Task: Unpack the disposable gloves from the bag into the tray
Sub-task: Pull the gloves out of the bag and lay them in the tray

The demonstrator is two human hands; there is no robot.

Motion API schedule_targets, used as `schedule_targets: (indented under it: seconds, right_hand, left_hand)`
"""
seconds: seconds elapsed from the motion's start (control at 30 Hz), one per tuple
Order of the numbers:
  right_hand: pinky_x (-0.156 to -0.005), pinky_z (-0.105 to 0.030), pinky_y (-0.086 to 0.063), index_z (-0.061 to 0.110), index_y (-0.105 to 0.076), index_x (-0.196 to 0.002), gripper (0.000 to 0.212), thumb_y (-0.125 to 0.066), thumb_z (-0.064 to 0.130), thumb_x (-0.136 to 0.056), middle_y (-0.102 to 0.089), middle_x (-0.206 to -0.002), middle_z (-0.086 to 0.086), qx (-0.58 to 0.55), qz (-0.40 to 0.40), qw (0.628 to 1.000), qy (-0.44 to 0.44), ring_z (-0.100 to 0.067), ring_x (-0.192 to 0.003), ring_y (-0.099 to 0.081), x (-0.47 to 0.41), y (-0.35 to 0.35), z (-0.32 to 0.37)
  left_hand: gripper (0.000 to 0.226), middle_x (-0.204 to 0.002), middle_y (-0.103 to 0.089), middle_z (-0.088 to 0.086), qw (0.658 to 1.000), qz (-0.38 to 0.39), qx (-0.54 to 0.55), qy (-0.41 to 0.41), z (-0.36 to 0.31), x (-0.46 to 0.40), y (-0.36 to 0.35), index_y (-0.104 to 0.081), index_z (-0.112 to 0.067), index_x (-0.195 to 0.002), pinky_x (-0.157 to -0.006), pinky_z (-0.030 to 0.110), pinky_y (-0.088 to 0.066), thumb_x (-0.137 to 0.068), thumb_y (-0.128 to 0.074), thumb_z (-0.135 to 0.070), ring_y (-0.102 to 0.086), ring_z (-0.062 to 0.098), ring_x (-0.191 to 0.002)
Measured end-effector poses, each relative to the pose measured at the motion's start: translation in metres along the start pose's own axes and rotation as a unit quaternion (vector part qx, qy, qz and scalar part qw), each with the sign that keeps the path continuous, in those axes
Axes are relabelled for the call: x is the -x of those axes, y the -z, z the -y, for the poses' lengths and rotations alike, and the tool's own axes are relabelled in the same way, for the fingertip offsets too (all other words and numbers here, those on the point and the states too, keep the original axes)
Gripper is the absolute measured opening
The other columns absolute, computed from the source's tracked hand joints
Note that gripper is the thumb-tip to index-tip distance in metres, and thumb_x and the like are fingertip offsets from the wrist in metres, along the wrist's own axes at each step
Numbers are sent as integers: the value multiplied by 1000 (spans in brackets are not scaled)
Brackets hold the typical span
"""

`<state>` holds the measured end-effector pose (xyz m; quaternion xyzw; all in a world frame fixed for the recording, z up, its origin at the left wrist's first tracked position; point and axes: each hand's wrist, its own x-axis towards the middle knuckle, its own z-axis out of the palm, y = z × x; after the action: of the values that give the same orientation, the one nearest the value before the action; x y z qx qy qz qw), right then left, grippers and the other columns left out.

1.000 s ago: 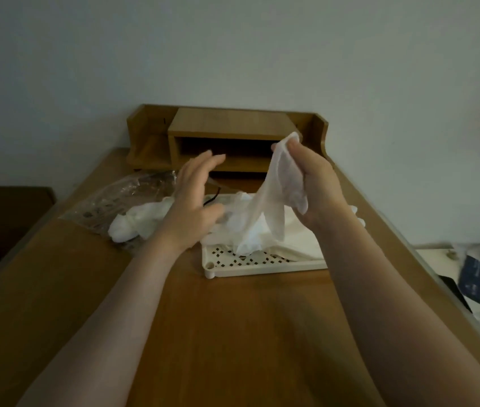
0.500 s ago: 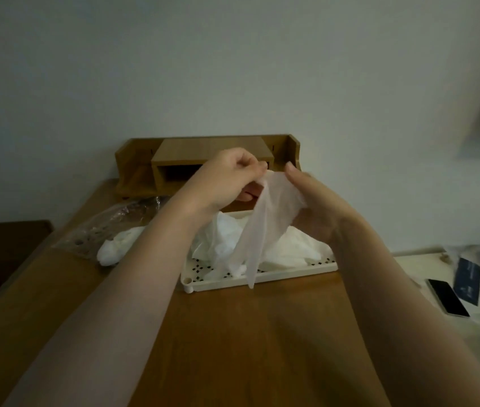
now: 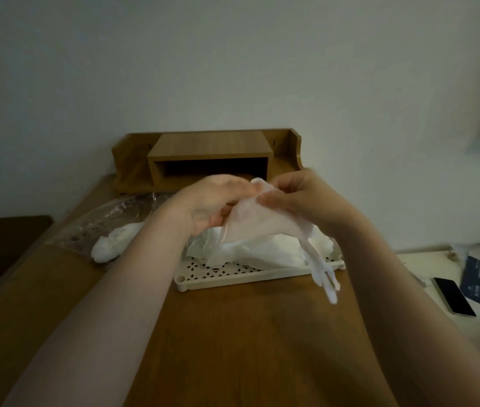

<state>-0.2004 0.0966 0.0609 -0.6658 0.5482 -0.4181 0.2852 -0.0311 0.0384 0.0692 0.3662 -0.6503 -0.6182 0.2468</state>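
Both hands held one glove (image 3: 265,221) up between them: the right hand (image 3: 300,198) pinched its cuff, the left hand (image 3: 212,204) curled onto it. Beneath them lay the tray (image 3: 250,274) of gloves (image 3: 262,248); left of the left hand, the bag (image 3: 109,221).

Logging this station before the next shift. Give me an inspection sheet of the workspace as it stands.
Surface: wooden desk, bare wood at the near end.
Job's things: white perforated tray holds a heap of gloves; one glove held above it, its fingers dangling past the tray's front edge; clear bag to the left with gloves still at its mouth.
Clutter: phone and dark packet on the side table at right.
Grip: left hand and right hand both pinch the glove's cuff.
Cables: nothing seen.
Surroundings: wooden desk shelf against a plain wall.
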Motion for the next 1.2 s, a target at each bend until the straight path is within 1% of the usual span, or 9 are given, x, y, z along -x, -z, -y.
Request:
schedule_targets:
  seconds: [0.23,0.43,0.53,0.63,0.73,0.93,1.0,1.13,1.2]
  right_hand:
    - [-78,-27,-55,16,-70,-92,12,-67,26,-85,-69,-90,-3,155,56,982,-89,-18,-84,-65,-5,23,-24]
    - [-91,-34,-52,25,-70,-95,13,-61,33,-91,-69,-97,1,97,180,953,-223,-22,-98,-63,1,55,-65]
    - [-83,-30,-54,19,-68,-103,27,-54,40,-91,-71,-99,0,-12,208,947,-245,-20,-97,-67,1,59,-73]
    - [-75,-27,-56,18,-62,-110,40,-50,44,-83,-68,-105,-3,-84,236,940,-232,-20,-93,-67,-1,58,-73]
    - [-90,-43,-54,13,-61,-121,36,-54,32,-91,-66,-114,-11,-71,276,942,-176,-28,-105,-64,-5,55,-75]
    - [-88,-38,-51,-2,-53,-126,96,-61,74,-67,-63,-114,-16,-80,335,934,-95,-31,-103,-63,-4,44,-76]
    - [-86,-29,-51,0,-54,-124,90,-64,70,-68,-66,-114,-7,-118,349,923,-110,-24,-105,-64,-2,43,-82]
    - [-77,-22,-52,10,-64,-109,21,-58,22,-92,-72,-100,3,-73,350,924,-134,-15,-92,-68,3,40,-91]
    - [-77,-26,-55,10,-65,-110,21,-49,16,-97,-72,-101,-1,-58,289,941,-168,-18,-93,-69,3,44,-92]
  left_hand:
    - [17,-90,-68,5,984,-72,-147,-70,19,-22,-17,-67,-17,-93,-76,35,-52,-91,-58,-32,-65,21,-82]
    - [10,-86,-68,4,963,-80,-199,-160,29,-32,-25,-59,-21,-93,-74,34,-53,-93,-55,-29,-64,20,-77]
    - [11,-74,-58,11,954,-54,-219,-198,26,-36,-25,-53,-20,-86,-67,34,-46,-92,-57,-30,-52,27,-65]
    - [9,-75,-62,0,943,-32,-238,-229,17,-38,-27,-52,-23,-86,-68,27,-48,-91,-57,-30,-58,13,-69]
    - [9,-76,-62,-4,935,-29,-241,-259,9,-39,-29,-53,-23,-88,-63,19,-47,-91,-56,-31,-59,9,-68]
    - [14,-70,-59,-5,966,-64,-128,-216,11,-41,-30,-55,-21,-83,-62,25,-50,-95,-52,-27,-59,10,-65]
    - [16,-71,-60,-9,972,-81,-109,-193,13,-43,-29,-56,-20,-84,-63,24,-50,-96,-51,-28,-60,7,-66]
    - [20,-78,-58,-5,977,-110,-98,-151,16,-46,-24,-57,-21,-85,-64,23,-48,-98,-46,-32,-59,8,-70]
    - [21,-81,-58,-4,977,-133,-101,-133,20,-47,-19,-58,-22,-87,-67,25,-47,-98,-44,-33,-59,10,-74]
